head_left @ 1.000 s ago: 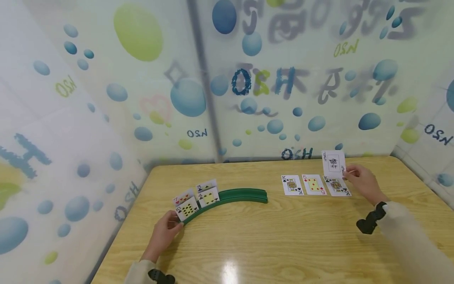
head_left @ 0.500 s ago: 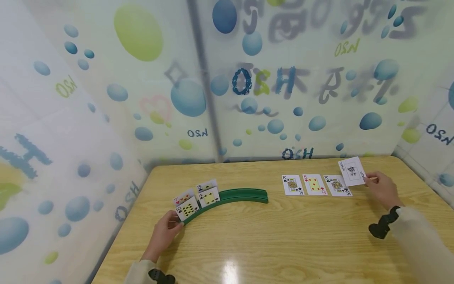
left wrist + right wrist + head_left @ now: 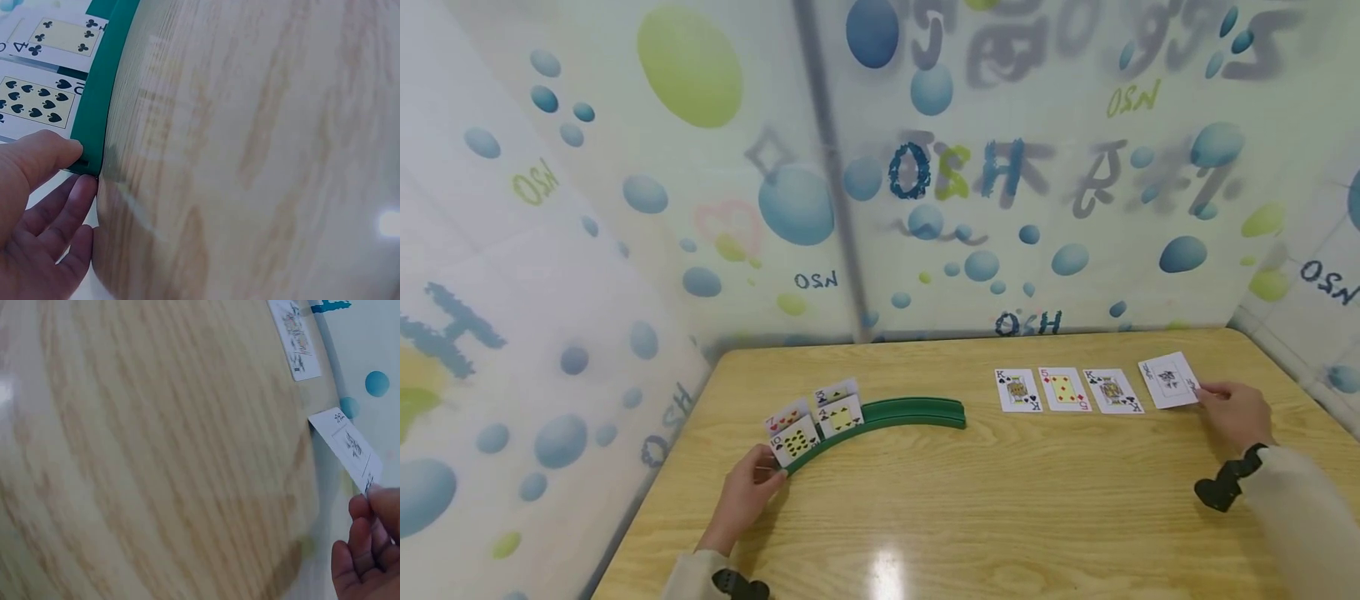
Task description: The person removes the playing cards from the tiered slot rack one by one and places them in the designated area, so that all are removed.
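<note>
At the right, my right hand (image 3: 1236, 415) pinches a black-and-white joker playing card (image 3: 1168, 381) by its lower right corner. In the right wrist view the joker (image 3: 352, 447) is tilted, with thumb and forefinger on its corner. On the left, my left hand (image 3: 748, 492) grips the near end of a curved green card holder (image 3: 913, 412). The left wrist view shows the thumb (image 3: 53, 153) on the holder's end and fingers below it. Standing in the holder are a ten of spades (image 3: 795, 442), a four of clubs (image 3: 841, 416), a seven of hearts (image 3: 786, 414) and another black card (image 3: 837, 389).
A row lies face up left of the joker: a king (image 3: 1018, 391), a five of diamonds (image 3: 1063, 389) and another king (image 3: 1113, 392). The wooden table (image 3: 985, 500) meets a patterned wall (image 3: 970, 275) along its far edge.
My right hand has carried the joker rightward and down, from above the right-hand king to beside it. The left hand and the holder have stayed in place.
</note>
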Motion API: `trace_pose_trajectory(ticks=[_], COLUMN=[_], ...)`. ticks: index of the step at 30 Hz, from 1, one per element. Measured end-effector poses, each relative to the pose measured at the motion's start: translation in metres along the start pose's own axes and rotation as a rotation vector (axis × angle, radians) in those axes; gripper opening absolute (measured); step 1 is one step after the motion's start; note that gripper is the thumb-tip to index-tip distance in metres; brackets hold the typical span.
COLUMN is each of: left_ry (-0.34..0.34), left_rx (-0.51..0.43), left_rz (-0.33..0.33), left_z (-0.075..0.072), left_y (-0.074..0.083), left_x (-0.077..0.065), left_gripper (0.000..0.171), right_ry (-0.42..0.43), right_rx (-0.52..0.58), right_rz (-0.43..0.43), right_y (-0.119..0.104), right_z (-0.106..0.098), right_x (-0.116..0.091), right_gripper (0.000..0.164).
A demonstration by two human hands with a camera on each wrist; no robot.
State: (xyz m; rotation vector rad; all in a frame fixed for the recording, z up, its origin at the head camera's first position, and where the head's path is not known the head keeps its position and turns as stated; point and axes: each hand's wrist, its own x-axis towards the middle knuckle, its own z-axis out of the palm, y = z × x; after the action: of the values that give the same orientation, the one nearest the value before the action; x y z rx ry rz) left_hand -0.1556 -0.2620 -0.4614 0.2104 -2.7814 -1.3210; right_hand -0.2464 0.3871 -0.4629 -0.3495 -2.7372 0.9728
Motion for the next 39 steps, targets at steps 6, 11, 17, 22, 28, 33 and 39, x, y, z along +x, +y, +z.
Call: trace_pose_trajectory(ticks=[6,11,17,22,28,33,39], left_ry=[0.011,0.004,0.005,-0.002,-0.004,0.0,0.0], left_rx=[-0.002,0.0,-0.002,0.0,-0.002,-0.009,-0.011], left_rz=[0.011,0.004,0.002,-0.002,0.007,0.019,0.014], left_z=[-0.001,-0.001,0.0,0.0,-0.001,0.0,0.001], left_y=[-0.001,-0.001,0.0,0.0,0.0,-0.001,-0.001], left_x=[0.0,0.0,0.0,0.0,-0.001,-0.002,-0.001], left_gripper=[0.021,0.022,0.021,0.022,0.023,0.023,0.023], right_ry=[-0.007,0.016,0.052,0.083,0.087,0.076,0.076], right_rx=[-0.028,-0.051,-0.061,-0.058,-0.042,-0.026,-0.042], right_rz=[0.071,0.081,0.082,0.113,0.14,0.168,0.162], right_y=[0.003,0.003,0.004,0.006,0.0,-0.007,-0.009], right_z=[0.003,0.008,0.013,0.017,0.018,0.015,0.015], right_x=[-0.002,-0.001,0.001,0.002,-0.001,-0.004,-0.006], right_gripper=[0.04,0.036,0.032,0.031,0.032,0.032,0.031])
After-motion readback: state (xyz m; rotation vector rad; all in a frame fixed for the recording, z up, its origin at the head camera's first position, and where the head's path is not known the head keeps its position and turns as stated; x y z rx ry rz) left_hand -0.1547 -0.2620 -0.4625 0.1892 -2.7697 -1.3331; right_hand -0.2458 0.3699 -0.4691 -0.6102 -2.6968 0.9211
